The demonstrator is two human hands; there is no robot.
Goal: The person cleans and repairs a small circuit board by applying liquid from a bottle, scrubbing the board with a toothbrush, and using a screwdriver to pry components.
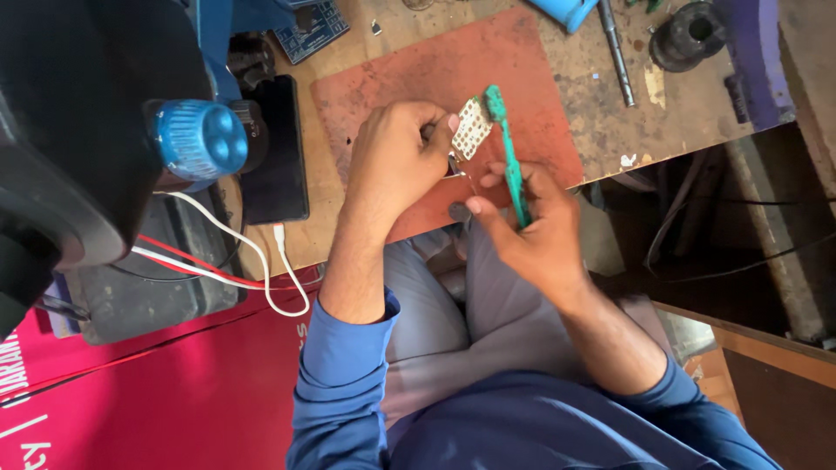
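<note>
We saw a worn wooden workbench (688, 104) with a rust-red rubber mat (418, 78). Over the mat, the left hand (396, 157) pinched a small pale perforated circuit board (471, 128), its lower part hidden. The right hand (531, 235) gripped a green plastic toothbrush (509, 152), bristles touching the board. Beside them lay a black flat slab (279, 152) and a blue ribbed knob (200, 137).

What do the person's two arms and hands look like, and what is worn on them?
Both hands, the left hand and the right hand, are bare, with no gloves. Blue long sleeves are pushed up, leaving the forearms uncovered.
</note>
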